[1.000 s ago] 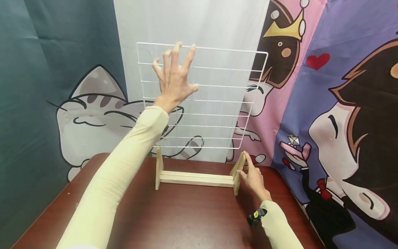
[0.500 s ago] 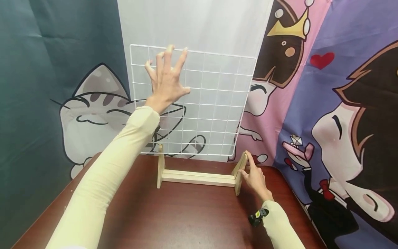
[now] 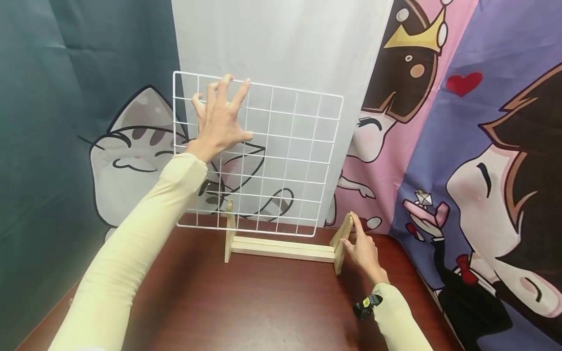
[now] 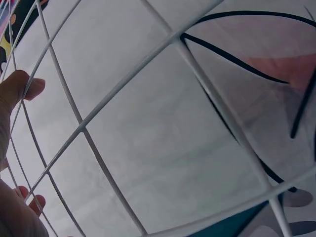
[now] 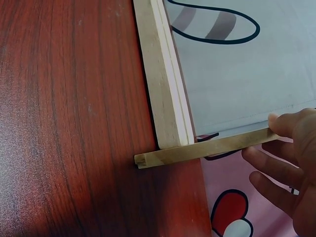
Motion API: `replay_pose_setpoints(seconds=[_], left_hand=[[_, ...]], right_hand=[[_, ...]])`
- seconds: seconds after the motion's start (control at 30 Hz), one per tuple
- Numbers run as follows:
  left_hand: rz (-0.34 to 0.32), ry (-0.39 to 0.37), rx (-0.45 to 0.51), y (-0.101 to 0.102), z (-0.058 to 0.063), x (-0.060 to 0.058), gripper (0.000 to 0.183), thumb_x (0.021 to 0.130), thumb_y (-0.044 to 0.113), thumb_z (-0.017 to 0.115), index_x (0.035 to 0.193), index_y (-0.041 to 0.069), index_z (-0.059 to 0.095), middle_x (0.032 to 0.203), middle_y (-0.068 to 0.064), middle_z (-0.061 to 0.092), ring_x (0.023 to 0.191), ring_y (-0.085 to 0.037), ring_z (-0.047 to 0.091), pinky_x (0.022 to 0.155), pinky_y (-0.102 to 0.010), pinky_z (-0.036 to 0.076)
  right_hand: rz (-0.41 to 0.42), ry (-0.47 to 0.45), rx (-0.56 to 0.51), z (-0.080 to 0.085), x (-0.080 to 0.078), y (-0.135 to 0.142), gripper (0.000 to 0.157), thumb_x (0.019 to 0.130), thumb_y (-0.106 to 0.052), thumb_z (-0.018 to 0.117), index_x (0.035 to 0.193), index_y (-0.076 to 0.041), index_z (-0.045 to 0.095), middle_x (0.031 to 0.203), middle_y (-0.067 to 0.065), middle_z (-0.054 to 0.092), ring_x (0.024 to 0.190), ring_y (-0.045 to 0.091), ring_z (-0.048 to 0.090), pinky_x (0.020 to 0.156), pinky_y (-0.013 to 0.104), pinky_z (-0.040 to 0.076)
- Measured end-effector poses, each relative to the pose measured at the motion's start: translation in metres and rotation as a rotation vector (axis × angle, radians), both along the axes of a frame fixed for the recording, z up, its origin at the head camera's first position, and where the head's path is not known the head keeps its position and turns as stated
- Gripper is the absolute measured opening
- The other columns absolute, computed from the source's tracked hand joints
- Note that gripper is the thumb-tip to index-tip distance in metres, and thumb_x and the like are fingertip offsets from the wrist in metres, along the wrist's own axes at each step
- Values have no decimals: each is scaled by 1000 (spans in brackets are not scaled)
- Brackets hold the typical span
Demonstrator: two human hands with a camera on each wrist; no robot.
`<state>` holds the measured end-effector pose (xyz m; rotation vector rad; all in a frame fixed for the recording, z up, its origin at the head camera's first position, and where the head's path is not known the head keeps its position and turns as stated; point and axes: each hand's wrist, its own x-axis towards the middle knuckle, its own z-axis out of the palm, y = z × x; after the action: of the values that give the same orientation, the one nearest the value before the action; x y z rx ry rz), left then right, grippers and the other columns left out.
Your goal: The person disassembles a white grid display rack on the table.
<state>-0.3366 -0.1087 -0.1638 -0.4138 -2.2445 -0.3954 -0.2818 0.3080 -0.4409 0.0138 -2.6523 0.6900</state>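
A white wire grid panel (image 3: pixel 286 158) is held up in the air, slightly tilted, by my left hand (image 3: pixel 217 122). The spread fingertips hook over its upper wires; in the left wrist view, the thumb (image 4: pixel 34 89) bends against a wire (image 4: pixel 81 127). Below stands a pale wooden stand (image 3: pixel 283 249) with two upright end pieces and a grooved crossbar. The panel's bottom edge overlaps the stand's left upright in the head view, shifted left of the bar. My right hand (image 3: pixel 362 251) pinches the top of the right end piece (image 5: pixel 212 147) between thumb and fingers.
The stand rests on a dark red-brown wooden table (image 3: pixel 263 302). Close behind hangs a printed cloth backdrop (image 3: pixel 285 39) with a cartoon cat and figures, which also runs along both sides. A black device (image 3: pixel 366 304) is strapped to the right wrist.
My left hand has carried the grid panel left and down, so its lower edge dropped from above the stand to near the crossbar's height. The right hand keeps its pinch on the stand.
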Motion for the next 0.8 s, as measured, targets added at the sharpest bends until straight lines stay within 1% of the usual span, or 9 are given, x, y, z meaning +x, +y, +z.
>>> replay_pose_setpoints(seconds=[0.2,0.47,0.67,0.8], left_hand=[[16,-76,-21,-20,-12,-1,117,60,36,91,158,32,27,162,-10,22,140,-36,28,109,-70,15],[27,-124,-46,-44,-31,-1,118,60,36,91,158,29,26,162,-13,21,138,-41,29,107,-73,15],[16,-176,-17,-63,-42,2,117,61,35,90,158,29,26,163,-13,19,140,-43,26,107,-73,14],[20,-206,-23,-76,-49,3,117,61,33,90,159,29,25,162,-14,20,139,-44,26,106,-74,14]], right_hand=[[1,-9,0,1,1,0,90,87,-20,76,157,-37,21,110,29,70,79,46,69,57,53,48],[2,-8,-2,1,1,-1,89,87,-20,76,157,-35,23,113,29,69,81,48,69,59,54,48],[3,-8,-4,1,0,-1,92,88,-19,75,157,-39,19,114,27,70,82,47,69,60,55,48],[-1,-12,-1,1,0,-1,92,88,-19,75,157,-41,18,114,28,70,83,48,69,60,55,48]])
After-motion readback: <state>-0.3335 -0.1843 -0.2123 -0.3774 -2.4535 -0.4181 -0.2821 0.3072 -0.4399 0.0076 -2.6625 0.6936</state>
